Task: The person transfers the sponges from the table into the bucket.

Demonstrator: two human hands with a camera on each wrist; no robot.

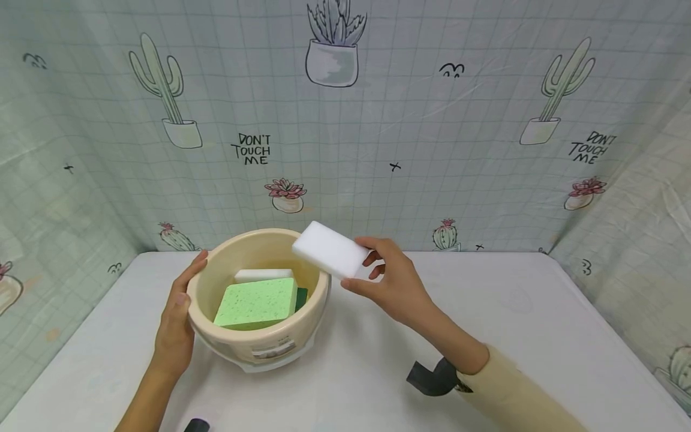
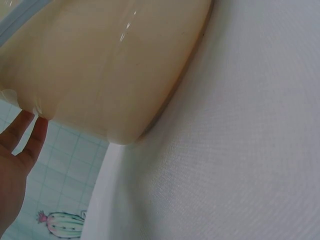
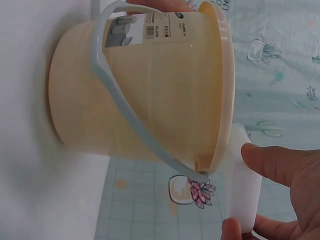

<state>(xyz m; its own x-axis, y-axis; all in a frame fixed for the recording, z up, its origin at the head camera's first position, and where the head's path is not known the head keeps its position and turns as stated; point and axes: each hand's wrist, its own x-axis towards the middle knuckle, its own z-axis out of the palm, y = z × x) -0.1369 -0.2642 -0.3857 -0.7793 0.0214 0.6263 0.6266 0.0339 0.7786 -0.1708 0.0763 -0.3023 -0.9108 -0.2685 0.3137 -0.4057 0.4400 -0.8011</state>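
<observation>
My right hand (image 1: 396,285) pinches a white sponge block (image 1: 330,249) between thumb and fingers, tilted beside the right rim of a cream bucket (image 1: 259,333). In the right wrist view, the white block (image 3: 243,187) is seen by its narrow side, close to the bucket's rim. Inside the bucket lie a light green speckled sponge (image 1: 258,302), another white block (image 1: 264,275) behind it and a dark green piece (image 1: 301,297), mostly hidden. Against the bucket's left outer side rests my left hand (image 1: 177,318); its fingers (image 2: 36,140) look fairly straight there.
The bucket stands on a white-covered table (image 1: 486,312) and its grey handle (image 3: 132,117) hangs down. Behind and at both sides is a cactus-patterned cloth (image 1: 378,120). A black strap (image 1: 432,379) sticks out at my right wrist.
</observation>
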